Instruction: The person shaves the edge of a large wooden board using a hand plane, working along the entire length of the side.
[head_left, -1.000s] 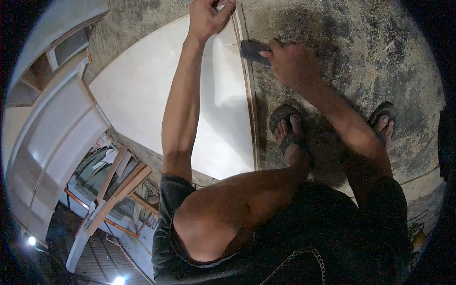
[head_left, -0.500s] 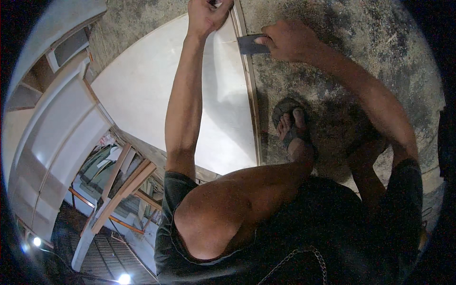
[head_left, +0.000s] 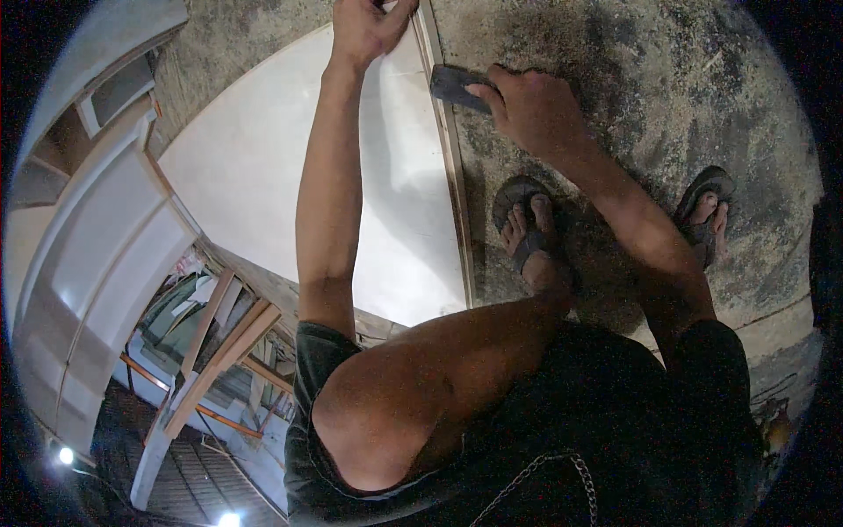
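Block (head_left: 455,86), dark, gripped in right hand (head_left: 534,110) beside white panel (head_left: 255,167).
Left hand (head_left: 371,33): hold was unclear; tilting probably risked gouges.

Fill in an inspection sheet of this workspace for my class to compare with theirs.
Surface: rough, stained floor with pale flecks.
Job's things: white panel with a curved edge; wooden strip along its straight side; flat dark tool at that strip.
Clutter: wooden pieces, lower left.
Grips: left grip at the panel's upper end, fingers cut off; right grip holds the tool.
Cables: cannot tell; thin dark lines near the lights.
Surroundings: large pale panelled piece, left.
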`<state>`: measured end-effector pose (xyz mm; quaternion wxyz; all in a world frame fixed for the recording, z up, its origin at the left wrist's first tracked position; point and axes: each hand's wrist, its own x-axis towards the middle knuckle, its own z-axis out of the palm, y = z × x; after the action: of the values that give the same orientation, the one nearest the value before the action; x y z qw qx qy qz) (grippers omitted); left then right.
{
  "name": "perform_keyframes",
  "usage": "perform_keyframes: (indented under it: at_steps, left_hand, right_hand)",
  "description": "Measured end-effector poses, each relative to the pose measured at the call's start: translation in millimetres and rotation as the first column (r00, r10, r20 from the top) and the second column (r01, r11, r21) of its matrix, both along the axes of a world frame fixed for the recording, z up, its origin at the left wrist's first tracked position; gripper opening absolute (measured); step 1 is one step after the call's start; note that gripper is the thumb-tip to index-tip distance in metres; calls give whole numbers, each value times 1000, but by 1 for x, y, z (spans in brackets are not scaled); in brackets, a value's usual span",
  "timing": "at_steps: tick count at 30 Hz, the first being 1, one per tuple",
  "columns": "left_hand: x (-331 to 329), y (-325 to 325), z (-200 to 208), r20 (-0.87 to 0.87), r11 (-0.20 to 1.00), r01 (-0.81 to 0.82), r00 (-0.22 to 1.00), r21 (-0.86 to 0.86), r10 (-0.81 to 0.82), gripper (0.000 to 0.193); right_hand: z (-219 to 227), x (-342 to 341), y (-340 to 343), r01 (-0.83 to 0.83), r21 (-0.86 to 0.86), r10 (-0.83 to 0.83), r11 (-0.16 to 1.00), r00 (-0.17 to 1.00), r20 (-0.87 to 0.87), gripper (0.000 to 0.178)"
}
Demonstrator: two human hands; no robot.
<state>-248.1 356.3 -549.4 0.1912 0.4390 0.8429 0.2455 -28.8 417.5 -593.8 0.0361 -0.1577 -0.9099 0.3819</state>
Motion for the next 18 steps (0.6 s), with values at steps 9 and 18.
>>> perform_keyframes:
  at_steps: [9, 18]
  left_hand:
    - [-8, -9, -5, -22, 997, 44, 999, 67, -43, 31]
    - [-9, -9, -6, 109, 999, 29, 993, 36, -33, 31]
  right_hand:
    - [12, 12, 3, 59, -40, -60, 997, 997, -39, 35]
    - [-10, 20, -22, 60, -148, -68, 987, 997, -43, 34]
